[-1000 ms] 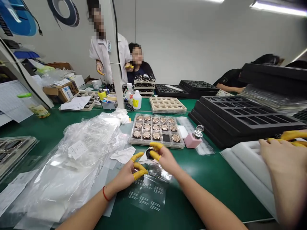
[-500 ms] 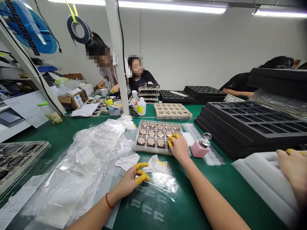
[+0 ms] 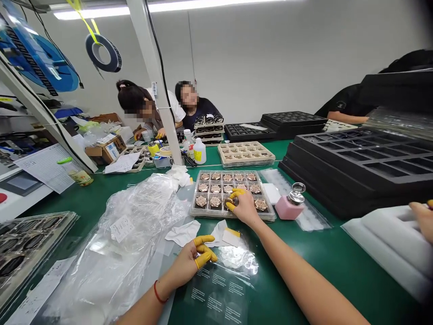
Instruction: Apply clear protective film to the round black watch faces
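A clear plastic tray (image 3: 192,212) holds rows of rose-gold watch cases (image 3: 215,201), each in its own compartment. My right hand (image 3: 246,208), with yellow finger cots, reaches over its front row. Thumb and fingers close around a darker-looking watch case (image 3: 230,203) there; the hand partly hides it. My left hand (image 3: 187,262), also in yellow finger cots, hovers nearer to me with fingers apart and nothing visible in them. Close to it lie crumpled white wipes (image 3: 184,232), a white pad with a yellow edge (image 3: 231,237) and a clear printed plastic sheet (image 3: 216,293).
A pink dispenser bottle (image 3: 289,207) stands right of the tray. Large clear plastic bags (image 3: 135,234) cover the left. Black foam trays (image 3: 324,180) are stacked at right, a beige tray (image 3: 246,153) behind. A post (image 3: 155,81) rises ahead; co-workers sit beyond. Another hand (image 3: 422,219) shows far right.
My right hand has shifted left along the tray to a front-row compartment, uncovering the right-end watch case. My left hand stays much the same. The view has turned slightly.
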The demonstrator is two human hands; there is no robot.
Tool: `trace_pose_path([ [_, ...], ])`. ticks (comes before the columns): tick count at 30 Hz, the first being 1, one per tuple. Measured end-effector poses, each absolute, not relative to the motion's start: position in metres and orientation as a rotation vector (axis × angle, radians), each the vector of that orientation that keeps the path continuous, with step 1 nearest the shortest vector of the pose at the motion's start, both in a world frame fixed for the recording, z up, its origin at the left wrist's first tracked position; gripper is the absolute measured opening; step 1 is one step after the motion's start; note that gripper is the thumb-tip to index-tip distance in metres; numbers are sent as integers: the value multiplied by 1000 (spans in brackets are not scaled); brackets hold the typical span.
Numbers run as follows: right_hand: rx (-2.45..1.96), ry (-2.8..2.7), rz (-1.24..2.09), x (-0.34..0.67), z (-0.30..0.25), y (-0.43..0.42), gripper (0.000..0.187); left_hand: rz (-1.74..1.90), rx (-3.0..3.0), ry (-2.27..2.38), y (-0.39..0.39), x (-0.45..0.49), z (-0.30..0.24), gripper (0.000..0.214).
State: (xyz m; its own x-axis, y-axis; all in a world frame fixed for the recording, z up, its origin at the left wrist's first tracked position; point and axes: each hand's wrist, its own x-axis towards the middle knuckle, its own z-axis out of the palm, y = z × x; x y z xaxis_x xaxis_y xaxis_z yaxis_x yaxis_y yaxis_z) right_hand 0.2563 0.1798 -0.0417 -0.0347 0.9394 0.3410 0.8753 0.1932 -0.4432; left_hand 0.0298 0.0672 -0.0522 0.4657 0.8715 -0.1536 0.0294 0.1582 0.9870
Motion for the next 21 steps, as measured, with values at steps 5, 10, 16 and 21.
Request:
trace_pose_path([
  [5,-1692,-1998,70,245,-31,160,12,803,1161,908,71,30,-50,46],
  [10,-1359,-2075,330,212,-12,119,12,814,1084,853,68,27,-49,59],
  [16,-1071,-2247,708,187,-7,76,23,798,1105,739,65,25,-42,57],
  [21,-1205,-2067,873,188,-8,72,24,858,1191,703,64,28,-38,55],
])
